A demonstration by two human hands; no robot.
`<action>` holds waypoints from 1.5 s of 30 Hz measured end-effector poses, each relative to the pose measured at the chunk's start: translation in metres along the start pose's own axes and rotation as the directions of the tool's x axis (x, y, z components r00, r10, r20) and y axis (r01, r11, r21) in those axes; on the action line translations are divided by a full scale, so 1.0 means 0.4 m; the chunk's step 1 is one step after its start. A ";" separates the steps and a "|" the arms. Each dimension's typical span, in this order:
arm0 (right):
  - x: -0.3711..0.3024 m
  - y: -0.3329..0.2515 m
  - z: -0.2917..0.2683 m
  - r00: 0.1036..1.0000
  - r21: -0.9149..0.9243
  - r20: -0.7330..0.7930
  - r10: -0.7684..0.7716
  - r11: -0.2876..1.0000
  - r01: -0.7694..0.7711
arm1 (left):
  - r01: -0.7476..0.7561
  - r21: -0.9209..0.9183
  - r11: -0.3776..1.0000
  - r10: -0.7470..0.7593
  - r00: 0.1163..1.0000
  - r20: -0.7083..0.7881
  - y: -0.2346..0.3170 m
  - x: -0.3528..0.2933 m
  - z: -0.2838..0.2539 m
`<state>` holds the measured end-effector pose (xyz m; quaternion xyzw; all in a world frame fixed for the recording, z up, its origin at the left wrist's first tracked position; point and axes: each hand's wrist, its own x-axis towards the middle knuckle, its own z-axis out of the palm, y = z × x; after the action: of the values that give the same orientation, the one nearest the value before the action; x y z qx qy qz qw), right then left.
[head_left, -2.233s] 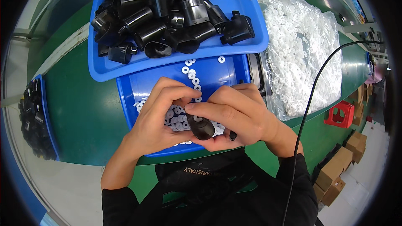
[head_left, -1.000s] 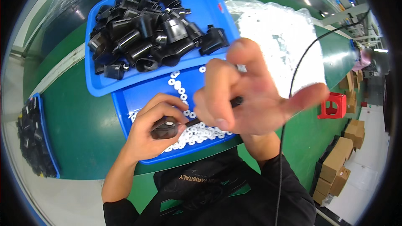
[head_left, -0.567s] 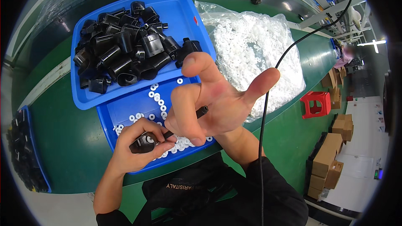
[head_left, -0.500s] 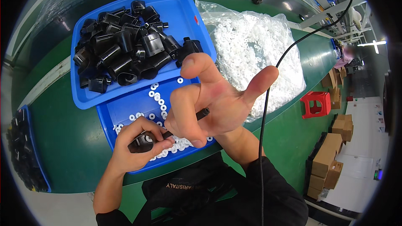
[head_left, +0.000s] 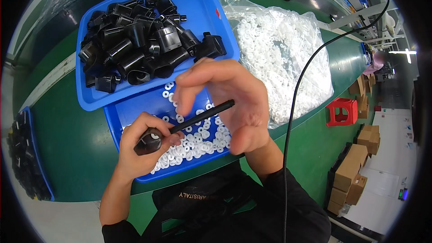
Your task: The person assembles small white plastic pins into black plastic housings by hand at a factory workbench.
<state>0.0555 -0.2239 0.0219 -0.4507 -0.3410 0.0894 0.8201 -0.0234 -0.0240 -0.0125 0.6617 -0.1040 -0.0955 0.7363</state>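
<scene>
My left hand is closed around a glossy black plastic fitting, over the lower blue tray. A white ring shows inside the fitting's mouth. From the left hand's fingertips a slim black rod slants up to the right; whether it sits in the fitting is hidden by the fingers. Beside the rod's far end, my right hand is open, its fingers curved and thumb apart. I cannot tell whether its palm touches the rod. Below lie many loose white washers in the lower blue tray.
An upper blue tray piled with black fittings overlaps the lower one. A clear bag of white washers lies to the right. A black cable hangs in front. Another tray stands far left; a red stool is on the floor.
My right hand has turned and its fingers have moved off the rod's middle, so more of the rod shows. The left hand keeps the fitting in nearly the same place. The view has shifted slightly.
</scene>
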 end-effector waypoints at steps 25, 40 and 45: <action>0.018 -0.183 0.045 0.931 -0.845 0.235 0.278 0.532 0.055 | -0.094 0.254 0.963 0.093 0.996 0.016 0.008 0.012 -0.008; 0.046 -0.140 0.165 0.855 -0.925 0.334 0.397 0.310 0.218 | -0.111 0.404 0.908 0.060 0.989 0.135 0.017 0.014 -0.014; 0.042 -0.129 0.171 0.836 -0.928 0.316 0.449 0.329 0.174 | -0.074 0.412 0.908 0.024 0.992 0.125 0.018 0.006 -0.012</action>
<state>0.0162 -0.1995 0.0960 -0.8218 -0.4961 0.0694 0.2713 -0.0195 -0.0193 -0.0057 0.7936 -0.1815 -0.0914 0.5736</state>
